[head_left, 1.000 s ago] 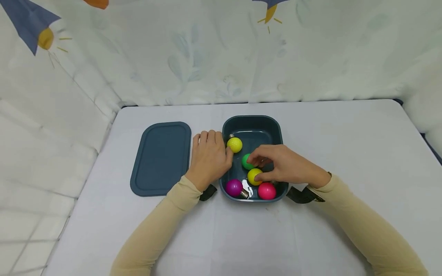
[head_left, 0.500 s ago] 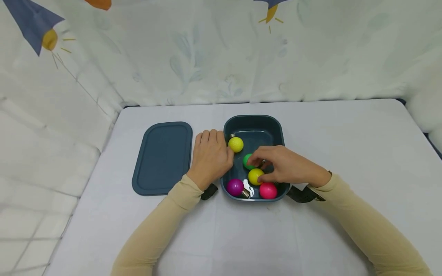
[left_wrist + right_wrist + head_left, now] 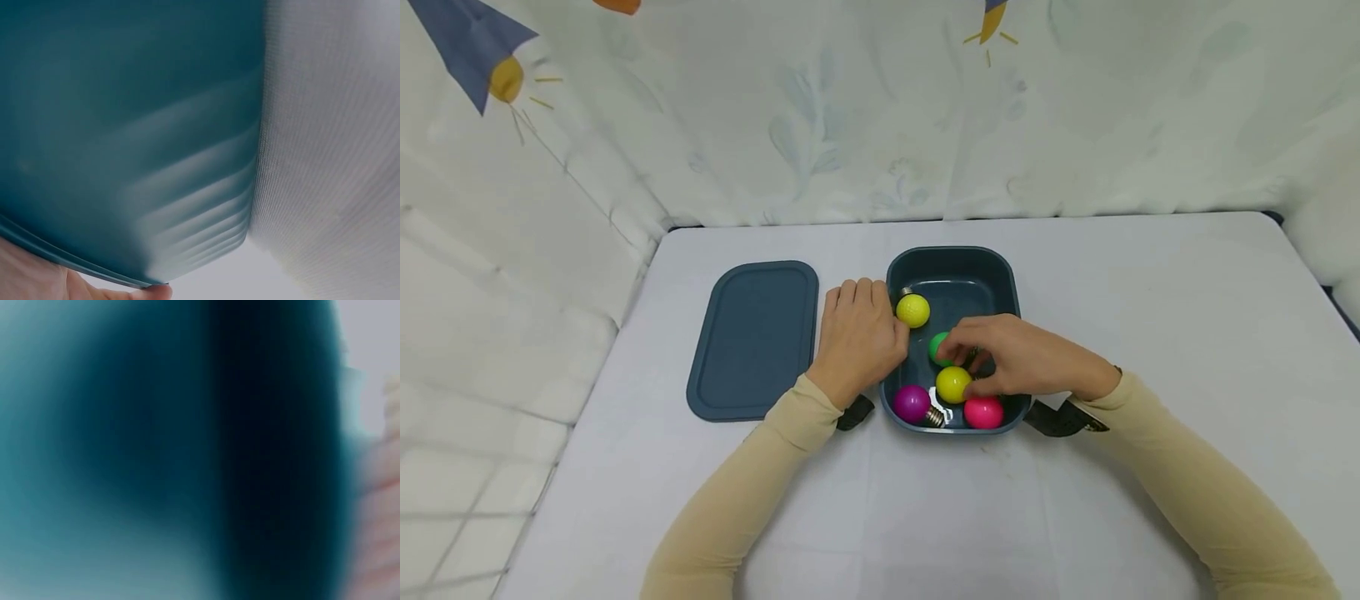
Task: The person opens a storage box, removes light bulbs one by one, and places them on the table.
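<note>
In the head view a dark teal box (image 3: 951, 287) holds several coloured light bulbs. My left hand (image 3: 861, 342) grips its left rim, thumb by the dimpled yellow bulb (image 3: 913, 311). Fingers (image 3: 119, 292) show below the rim in the left wrist view. My right hand (image 3: 1011, 354) reaches in from the right, fingers bent and apart from the thumb. Its index fingertip is right at the green bulb (image 3: 937, 347); the thumb tip is by the smooth yellow bulb (image 3: 952, 384). A purple bulb (image 3: 912, 403) and a pink bulb (image 3: 983, 412) lie at the near end.
A flat teal lid (image 3: 752, 342) lies left of the box on the white-covered table (image 3: 1150, 300). White patterned curtains (image 3: 850, 108) hang behind the table and at its sides. The right wrist view is blurred, filled mostly by the box wall.
The right thumb has drawn slightly to the right, showing more of the smooth yellow bulb. The left hand keeps its place at the rim, and the box and lid have stayed put.
</note>
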### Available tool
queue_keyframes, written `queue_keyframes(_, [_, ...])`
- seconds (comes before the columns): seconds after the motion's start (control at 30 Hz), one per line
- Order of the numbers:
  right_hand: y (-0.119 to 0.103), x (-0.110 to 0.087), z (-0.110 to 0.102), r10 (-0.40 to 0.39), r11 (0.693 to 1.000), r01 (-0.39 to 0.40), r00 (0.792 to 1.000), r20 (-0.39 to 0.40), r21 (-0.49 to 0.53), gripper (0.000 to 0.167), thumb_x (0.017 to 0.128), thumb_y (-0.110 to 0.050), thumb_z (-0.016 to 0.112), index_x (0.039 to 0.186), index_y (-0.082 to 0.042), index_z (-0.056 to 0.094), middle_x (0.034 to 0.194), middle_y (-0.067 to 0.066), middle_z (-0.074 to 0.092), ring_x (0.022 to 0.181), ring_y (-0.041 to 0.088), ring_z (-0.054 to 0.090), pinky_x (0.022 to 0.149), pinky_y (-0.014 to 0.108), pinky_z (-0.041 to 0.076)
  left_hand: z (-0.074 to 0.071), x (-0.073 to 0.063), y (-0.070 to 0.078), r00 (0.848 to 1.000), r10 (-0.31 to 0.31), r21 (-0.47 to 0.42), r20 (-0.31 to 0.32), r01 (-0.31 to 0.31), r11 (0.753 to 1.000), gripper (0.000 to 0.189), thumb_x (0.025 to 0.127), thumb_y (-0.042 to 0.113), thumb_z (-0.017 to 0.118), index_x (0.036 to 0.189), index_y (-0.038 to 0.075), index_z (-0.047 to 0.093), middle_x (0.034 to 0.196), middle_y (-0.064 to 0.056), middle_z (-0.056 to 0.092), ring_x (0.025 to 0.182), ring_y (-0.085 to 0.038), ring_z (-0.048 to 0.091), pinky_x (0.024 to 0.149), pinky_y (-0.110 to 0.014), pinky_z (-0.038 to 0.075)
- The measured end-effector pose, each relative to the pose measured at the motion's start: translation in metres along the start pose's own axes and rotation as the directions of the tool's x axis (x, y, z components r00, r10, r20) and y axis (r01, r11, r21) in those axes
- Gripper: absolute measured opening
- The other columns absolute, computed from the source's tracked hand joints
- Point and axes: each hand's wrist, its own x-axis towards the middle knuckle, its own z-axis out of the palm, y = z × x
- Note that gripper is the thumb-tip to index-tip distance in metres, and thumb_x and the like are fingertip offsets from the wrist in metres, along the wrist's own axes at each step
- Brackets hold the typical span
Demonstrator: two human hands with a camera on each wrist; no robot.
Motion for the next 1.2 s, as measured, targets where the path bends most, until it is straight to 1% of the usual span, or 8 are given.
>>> queue_keyframes(0.2, [-0.002,0.002,0.000,0.015,1.000,-0.015,1.000,0.011,-0.009,0.039,0.084,-0.010,0.081,0.122,-0.009,0.069,0.121,0.001,0.070,0.101,0.011,0.071,0.087,0.025,0.061,-0.002,0.000,-0.002,1.000,0.005,0.010,-0.006,-0.005,1.000,0.022,0.093,0.022,0.056,0.092,0.001,0.058,0.081,-0.012,0.055,0.082,-0.030,0.054,0.080,-0.043,0.045])
queue_keyframes(0.37, [-0.004,0.005,0.000,0.020,0.999,-0.019,1.000,0.014,-0.034,0.040,0.084,-0.011,0.082,0.122,-0.010,0.069,0.121,0.000,0.070,0.098,0.010,0.071,0.087,0.026,0.061,-0.005,0.000,-0.005,1.000,0.008,0.005,-0.007,-0.008,1.000,0.022,0.092,0.022,0.056,0.093,0.000,0.058,0.081,-0.012,0.056,0.083,-0.030,0.054,0.079,-0.044,0.045])
queue_keyframes(0.6, [-0.005,0.008,0.002,0.024,0.998,-0.024,1.000,-0.001,-0.054,0.042,0.083,-0.015,0.085,0.121,-0.008,0.069,0.117,0.002,0.071,0.097,0.011,0.071,0.084,0.028,0.062,-0.005,-0.001,-0.005,0.999,-0.015,-0.030,0.040,0.016,0.999,0.024,0.093,0.022,0.055,0.097,-0.001,0.059,0.084,-0.013,0.057,0.086,-0.031,0.055,0.082,-0.045,0.046])
queue_keyframes(0.77, [-0.004,0.007,0.002,0.037,0.998,-0.037,0.999,0.006,-0.044,0.043,0.082,-0.015,0.086,0.120,-0.007,0.069,0.116,0.002,0.071,0.098,0.012,0.071,0.084,0.028,0.062,-0.003,-0.001,-0.003,0.999,-0.011,-0.041,0.032,0.013,0.999,0.023,0.093,0.022,0.055,0.096,0.000,0.059,0.083,-0.013,0.057,0.085,-0.031,0.055,0.081,-0.044,0.046])
queue_keyframes(0.87, [-0.003,0.009,0.000,0.031,0.999,-0.030,0.999,0.026,-0.037,0.042,0.082,-0.015,0.086,0.119,-0.007,0.070,0.115,0.001,0.071,0.101,0.013,0.070,0.085,0.029,0.062,-0.003,-0.001,-0.003,1.000,-0.012,-0.041,0.024,0.013,0.999,0.022,0.093,0.022,0.056,0.094,0.000,0.058,0.082,-0.012,0.056,0.084,-0.031,0.055,0.080,-0.044,0.046])
queue_keyframes(1.0, [-0.001,0.011,-0.005,0.040,0.999,-0.038,0.997,0.069,-0.028,0.039,0.083,-0.016,0.086,0.118,-0.009,0.070,0.114,0.000,0.072,0.104,0.014,0.068,0.086,0.030,0.062,-0.003,0.000,-0.003,0.999,-0.015,-0.060,0.038,0.018,0.998,0.023,0.093,0.022,0.054,0.094,0.000,0.057,0.081,-0.012,0.055,0.084,-0.031,0.054,0.081,-0.045,0.046])
queue_keyframes(1.1, [0.001,0.012,-0.009,0.057,0.998,-0.058,0.992,0.115,0.007,0.038,0.084,-0.015,0.084,0.119,-0.011,0.070,0.114,-0.001,0.072,0.105,0.014,0.067,0.087,0.030,0.062,-0.003,0.000,-0.003,0.998,-0.017,-0.087,0.061,0.022,0.996,0.023,0.094,0.023,0.052,0.095,0.000,0.056,0.081,-0.012,0.054,0.084,-0.031,0.054,0.082,-0.045,0.045])
queue_keyframes(1.2, [0.002,0.013,-0.013,0.072,0.995,-0.083,0.985,0.158,0.064,0.037,0.085,-0.010,0.081,0.120,-0.010,0.069,0.115,0.001,0.072,0.107,0.016,0.067,0.089,0.031,0.062,-0.002,0.001,-0.002,0.997,-0.017,-0.096,0.075,0.024,0.995,0.023,0.095,0.023,0.050,0.095,0.000,0.056,0.082,-0.012,0.054,0.084,-0.031,0.054,0.082,-0.045,0.046])
